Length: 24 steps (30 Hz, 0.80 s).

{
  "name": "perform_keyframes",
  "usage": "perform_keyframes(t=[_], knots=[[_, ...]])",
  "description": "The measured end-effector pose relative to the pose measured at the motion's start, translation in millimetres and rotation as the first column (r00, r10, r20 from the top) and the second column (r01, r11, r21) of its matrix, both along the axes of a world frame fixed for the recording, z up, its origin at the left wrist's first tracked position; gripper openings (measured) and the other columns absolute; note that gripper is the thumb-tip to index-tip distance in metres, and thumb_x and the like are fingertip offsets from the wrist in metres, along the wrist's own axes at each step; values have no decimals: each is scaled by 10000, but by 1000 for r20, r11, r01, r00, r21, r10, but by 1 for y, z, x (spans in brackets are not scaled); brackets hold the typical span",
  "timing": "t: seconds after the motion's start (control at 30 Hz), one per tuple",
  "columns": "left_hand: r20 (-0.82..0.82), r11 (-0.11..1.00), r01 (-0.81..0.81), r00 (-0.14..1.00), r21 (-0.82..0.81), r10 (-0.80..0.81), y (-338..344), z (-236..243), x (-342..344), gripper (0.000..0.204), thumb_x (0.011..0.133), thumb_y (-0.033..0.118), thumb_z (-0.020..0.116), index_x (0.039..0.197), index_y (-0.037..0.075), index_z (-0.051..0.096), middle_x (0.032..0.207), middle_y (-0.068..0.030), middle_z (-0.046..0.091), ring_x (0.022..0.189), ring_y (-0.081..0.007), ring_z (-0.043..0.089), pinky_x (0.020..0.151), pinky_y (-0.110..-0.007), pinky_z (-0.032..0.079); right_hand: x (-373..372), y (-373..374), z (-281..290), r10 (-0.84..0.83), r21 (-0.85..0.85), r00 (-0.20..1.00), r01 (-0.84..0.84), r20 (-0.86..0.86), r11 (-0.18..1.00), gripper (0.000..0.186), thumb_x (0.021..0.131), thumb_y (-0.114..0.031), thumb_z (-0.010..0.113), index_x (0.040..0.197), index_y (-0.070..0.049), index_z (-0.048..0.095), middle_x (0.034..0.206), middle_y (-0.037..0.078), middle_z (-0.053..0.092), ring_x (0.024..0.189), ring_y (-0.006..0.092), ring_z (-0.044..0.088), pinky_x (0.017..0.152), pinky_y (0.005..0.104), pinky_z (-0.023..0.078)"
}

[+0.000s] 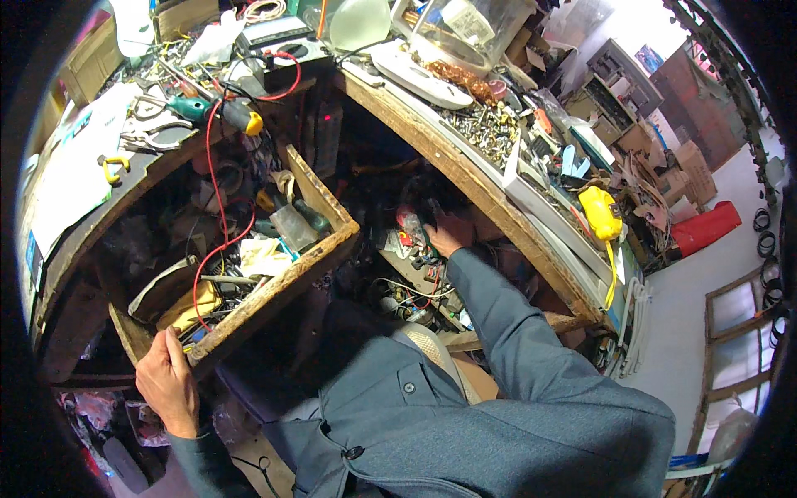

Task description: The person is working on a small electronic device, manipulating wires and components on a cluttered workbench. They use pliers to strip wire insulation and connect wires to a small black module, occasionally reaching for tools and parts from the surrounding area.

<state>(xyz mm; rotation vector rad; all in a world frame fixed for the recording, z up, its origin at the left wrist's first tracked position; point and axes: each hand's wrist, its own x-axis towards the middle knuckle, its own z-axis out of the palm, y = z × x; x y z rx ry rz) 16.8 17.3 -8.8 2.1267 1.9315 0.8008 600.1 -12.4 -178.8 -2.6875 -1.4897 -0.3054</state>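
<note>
My left hand point(169, 383) is closed round the near left corner of a pulled-out wooden drawer point(278, 286), thumb on its top edge. Inside that drawer lie a green-handled tool point(310, 216), a clear plastic piece point(294, 227), yellowish paper point(264, 257) and tangled wires. My right hand point(448, 234) reaches into a second, shadowed drawer point(459, 339) under the bench on the right. Its fingers point down among small parts, near a red and white item point(407, 220); shadow hides whether they hold anything. Wires and several small electrical pieces lie below this hand.
A red cable point(213, 174) hangs from the bench into the left drawer. Pliers point(158, 133) and a yellow-tipped tool point(246, 119) lie on the bench's left part. On the right, loose screws point(490, 124) cover the top, and a yellow device point(599, 213) sits by the edge.
</note>
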Motion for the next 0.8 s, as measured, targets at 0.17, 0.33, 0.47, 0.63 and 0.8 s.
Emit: perform_keyframes(t=[0.17,0.33,0.47,0.63,0.8], knots=[[22,1000,8,1000,14,-9,2,1,3,350,1028,317,523,855,41,653,743,-251,585,688,-446,582,583,-476,423,-5,-9,-17,24,43,999,-25,22,999,690,798,-394,752,1403,-173,504,1104,189,681,959,389,682,778,504,557],[-31,1000,11,999,17,-10,3,-3,-1,342,1027,316,523,860,51,661,751,-245,595,697,-442,596,585,-479,433,-8,9,15,30,-182,978,-69,-207,981,698,744,-280,726,1388,-132,502,1076,214,694,959,401,687,804,506,560],[-25,998,30,999,49,-29,1,-3,-1,353,1029,320,518,848,48,651,748,-242,597,695,-443,594,586,-480,435,28,8,-19,56,-86,987,-70,-152,994,662,721,-220,682,1355,-123,519,1053,215,703,962,408,688,802,513,559],[-36,999,37,999,14,-36,5,4,5,355,1033,318,510,843,53,651,750,-244,598,702,-446,599,588,-483,437,96,-12,-71,84,71,996,-81,-36,994,480,744,-213,636,1213,-113,634,1050,197,689,981,419,659,808,518,545],[-29,1000,2,1000,22,-1,2,0,3,364,1031,332,512,842,54,652,758,-248,605,714,-452,603,590,-494,437,45,-8,-16,29,-198,980,-68,-195,978,536,791,-330,632,1246,-48,662,1239,277,641,1133,485,599,1007,514,487]])
